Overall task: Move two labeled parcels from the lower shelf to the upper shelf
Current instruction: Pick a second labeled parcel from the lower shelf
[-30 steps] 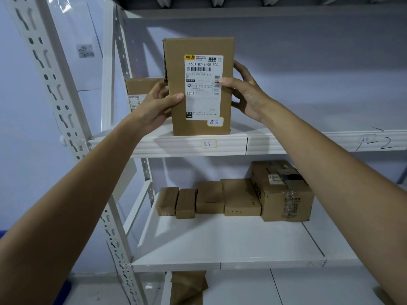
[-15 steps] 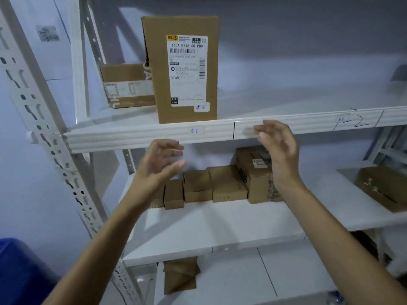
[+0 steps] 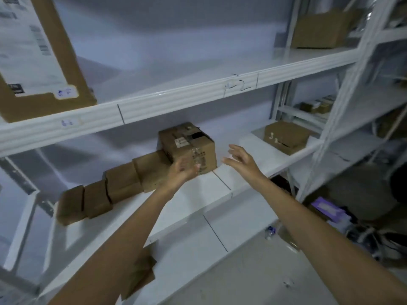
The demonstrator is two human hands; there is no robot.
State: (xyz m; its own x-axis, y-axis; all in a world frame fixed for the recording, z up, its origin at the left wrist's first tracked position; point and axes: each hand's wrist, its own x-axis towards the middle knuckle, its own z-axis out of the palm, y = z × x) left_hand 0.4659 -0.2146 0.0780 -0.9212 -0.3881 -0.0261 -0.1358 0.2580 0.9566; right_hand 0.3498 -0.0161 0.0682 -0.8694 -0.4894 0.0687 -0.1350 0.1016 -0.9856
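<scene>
Both hands are spreading open and empty: left hand (image 3: 184, 172) overlapping the taped brown cardboard parcel (image 3: 189, 147), right hand (image 3: 241, 160) just right of it. Smaller brown cardboard boxes (image 3: 123, 183) are crowding its left on the white lower shelf (image 3: 220, 199).

The single head-worn wide-angle camera is looking forward and slightly down at a white shelf rack, tilting so the upper shelf (image 3: 198, 93) is slanting up toward the right. It is sitting close, with both forearms reaching in from the bottom edge toward the lower shelf (image 3: 198, 194). A tall labeled parcel (image 3: 41, 62) is getting cut off at the top left corner, and a neighbouring rack (image 3: 343, 106) is filling the right side
</scene>
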